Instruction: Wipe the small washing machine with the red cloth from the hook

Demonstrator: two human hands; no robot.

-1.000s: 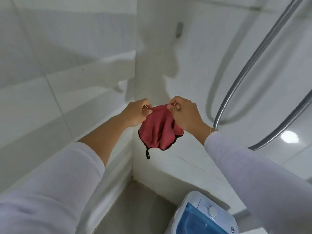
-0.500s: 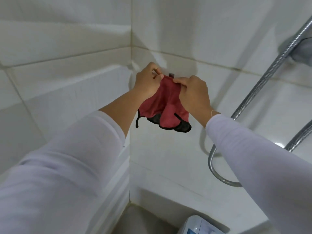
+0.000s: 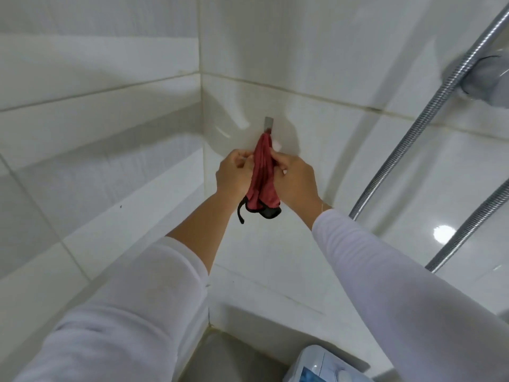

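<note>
The red cloth [image 3: 263, 172] is seen hanging in a narrow bunch from the small metal hook [image 3: 269, 124] on the far tiled wall, its top gathered at the hook and its black-edged lower end with a loose black loop dangling below the wrists. It is flanked by both hands: the left hand [image 3: 234, 173] is curled against its left side and the right hand [image 3: 294, 176] is closed against its right side, the fingers of each pressed into the fabric near its upper half. Whether either hand is truly clamped on the cloth or only touching it cannot be told, since the fingertips are hidden behind the folds.

The small washing machine [image 3: 322, 365] is glimpsed at the near lower edge, well below the cloth.

Several risks are judged from this position. If the cloth is only draped over the hook and not caught on it, it could slide off once the hands are withdrawn and fall to the floor beside the machine. If it is tugged downward instead of lifted, the hook could be strained or pulled from the tile. The shower hose [image 3: 429, 111] at the right lies near the right sleeve and could be brushed as the arm is drawn back.
</note>
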